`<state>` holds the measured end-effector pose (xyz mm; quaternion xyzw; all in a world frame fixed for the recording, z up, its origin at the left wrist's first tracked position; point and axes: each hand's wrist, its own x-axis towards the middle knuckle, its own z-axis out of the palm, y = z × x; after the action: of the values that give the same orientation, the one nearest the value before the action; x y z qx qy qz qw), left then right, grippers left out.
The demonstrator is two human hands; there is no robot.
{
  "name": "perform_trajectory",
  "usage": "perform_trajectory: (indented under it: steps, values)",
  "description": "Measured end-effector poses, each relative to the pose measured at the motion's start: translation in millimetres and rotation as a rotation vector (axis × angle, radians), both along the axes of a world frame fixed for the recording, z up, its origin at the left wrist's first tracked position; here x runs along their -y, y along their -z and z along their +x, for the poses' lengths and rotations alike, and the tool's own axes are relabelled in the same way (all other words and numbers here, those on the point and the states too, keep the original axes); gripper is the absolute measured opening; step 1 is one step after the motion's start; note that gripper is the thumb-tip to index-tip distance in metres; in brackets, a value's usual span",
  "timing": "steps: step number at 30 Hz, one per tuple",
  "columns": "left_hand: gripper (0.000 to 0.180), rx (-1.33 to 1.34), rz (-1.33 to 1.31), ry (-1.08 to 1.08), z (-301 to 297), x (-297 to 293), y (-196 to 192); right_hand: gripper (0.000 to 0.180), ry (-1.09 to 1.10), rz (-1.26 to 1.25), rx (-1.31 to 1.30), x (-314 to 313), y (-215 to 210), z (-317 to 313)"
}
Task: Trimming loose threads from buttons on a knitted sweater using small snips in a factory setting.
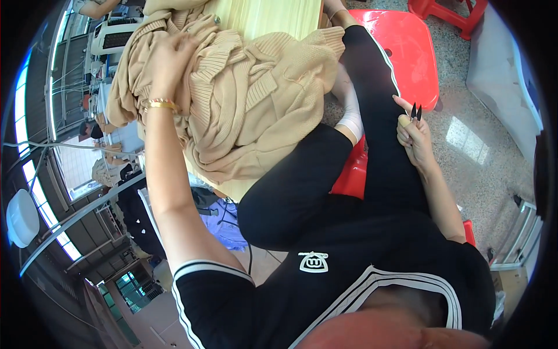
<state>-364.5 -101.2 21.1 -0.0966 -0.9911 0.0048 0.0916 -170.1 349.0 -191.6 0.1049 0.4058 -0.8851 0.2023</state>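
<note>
Upper left: left hand [167, 61] is resting on tan knit [261, 102], grip unclear; likely handling soft, limp, ribbed edge [330, 42] offering best hold. Right of centre: right hand [416, 139] is gripping snips [414, 111].

Black short-sleeved top [276, 299] | white-striped neckline [407, 280], cuff [209, 266] | white chest emblem [314, 263] | black trousers [302, 180], white side stripe [388, 61] | gold-toned bracelet [162, 104], left wrist

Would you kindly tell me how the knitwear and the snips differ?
The knitwear is beige; the snips look mostly dark. The knitwear dwarfs the snips. The knitwear lies bunched on the table; the snips sit in the right hand. Both are touched, the knitwear by the left hand.
</note>
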Motion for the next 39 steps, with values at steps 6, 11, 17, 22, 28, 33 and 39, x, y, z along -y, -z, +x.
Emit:
perform_trajectory:
  steps: [6, 11, 17, 22, 28, 33, 39]
  values:
    - [0.033, 0.118, 0.226, -0.234, 32, 13, -2, 0.047, -0.066, 0.039, -0.047, 6, -7, -3]
    - [0.022, -0.134, 0.877, -0.383, 76, -8, -46, 0.045, -0.120, 0.122, -0.090, 8, -5, -2]
    - [0.025, -0.440, 0.764, -0.131, 192, -50, -140, 0.052, -0.282, 0.235, -0.358, 44, -64, -21]
    - [0.026, -0.367, 1.173, 0.330, 274, -60, -207, 0.059, -0.331, -0.054, -0.625, 96, -145, -33]
    - [0.028, -0.051, 0.627, 0.150, 280, -135, -98, 0.052, -0.428, -0.263, -0.591, 135, -185, -26]
    - [0.032, 0.169, 0.474, 0.127, 308, -143, -40, 0.054, -0.596, -0.010, -0.498, 135, -142, -17]
    - [0.027, 0.198, 0.617, 0.203, 306, -129, -40, 0.053, -0.600, -0.034, -0.310, 125, -122, 2]
